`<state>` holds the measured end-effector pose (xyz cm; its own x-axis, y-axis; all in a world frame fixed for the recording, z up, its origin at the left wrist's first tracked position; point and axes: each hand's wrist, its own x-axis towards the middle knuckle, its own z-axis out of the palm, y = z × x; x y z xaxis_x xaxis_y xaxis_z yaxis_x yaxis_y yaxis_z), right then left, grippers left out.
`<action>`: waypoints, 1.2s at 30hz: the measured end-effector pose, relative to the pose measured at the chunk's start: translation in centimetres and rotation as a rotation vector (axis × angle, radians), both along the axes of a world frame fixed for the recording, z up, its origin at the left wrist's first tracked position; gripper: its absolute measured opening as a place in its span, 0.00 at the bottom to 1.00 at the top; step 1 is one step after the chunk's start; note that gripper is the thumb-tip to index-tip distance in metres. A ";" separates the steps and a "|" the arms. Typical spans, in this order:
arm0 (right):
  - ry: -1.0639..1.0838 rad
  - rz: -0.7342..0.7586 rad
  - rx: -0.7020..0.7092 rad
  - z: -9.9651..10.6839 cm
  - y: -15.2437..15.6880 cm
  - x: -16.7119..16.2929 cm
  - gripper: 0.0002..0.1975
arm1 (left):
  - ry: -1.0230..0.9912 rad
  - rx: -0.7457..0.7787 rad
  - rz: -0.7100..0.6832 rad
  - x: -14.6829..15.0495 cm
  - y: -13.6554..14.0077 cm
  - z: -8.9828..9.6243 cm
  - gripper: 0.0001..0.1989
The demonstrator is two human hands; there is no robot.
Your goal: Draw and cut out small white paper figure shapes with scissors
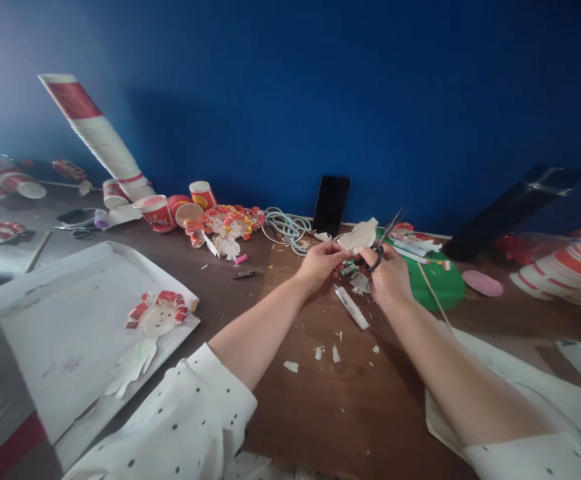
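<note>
My left hand (323,265) pinches a white paper cutout (361,235) by its lower edge, above the brown table (315,407). In my right hand (390,275) are black-handled scissors (379,252), their blades pointing up and away beside the paper. Both hands are close together, and my right fingertips seem to touch the cutout too. Below them lie a white glue tube (351,307) and a crumpled piece of pale paper (360,283). Small white paper scraps (336,353) are scattered nearer to me.
A black phone (331,204) leans against the blue wall beside a coiled pale cable (287,227). Paper cups (155,212) and paper dolls (227,230) stand left. Right are a green disc (433,283) and a cup stack (565,263). A paper-doll figure (157,317) rests on a white board (45,347).
</note>
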<state>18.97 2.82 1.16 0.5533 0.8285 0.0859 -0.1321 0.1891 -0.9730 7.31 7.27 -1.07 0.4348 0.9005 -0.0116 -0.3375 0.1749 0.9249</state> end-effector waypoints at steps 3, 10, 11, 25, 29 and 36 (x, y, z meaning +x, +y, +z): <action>0.043 0.015 -0.021 0.3 -0.1 -0.1 0.12 | -0.017 0.012 -0.012 0.0 0.0 0.0 0.12; 0.260 0.170 -0.032 0.5 0.0 0.5 0.12 | 0.036 0.082 -0.013 -0.1 0.2 0.0 0.10; 0.290 0.191 -0.040 0.4 0.1 0.6 0.12 | 0.044 0.091 -0.012 -0.1 0.2 0.0 0.10; 0.408 0.320 -0.079 0.3 0.1 0.7 0.11 | 0.035 0.103 0.006 -0.2 -0.2 0.5 0.07; 0.398 0.295 -0.082 0.2 0.2 0.7 0.12 | 0.047 0.103 0.014 -0.2 -0.1 0.2 0.07; 0.323 0.256 -0.057 -0.1 0.2 0.7 0.13 | 0.056 0.081 0.023 -0.2 -0.1 0.1 0.08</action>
<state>19.68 3.06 1.01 0.3195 0.9414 -0.1083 -0.4686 0.0576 -0.8816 7.09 7.16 -0.98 0.4145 0.9092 0.0378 -0.2878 0.0916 0.9533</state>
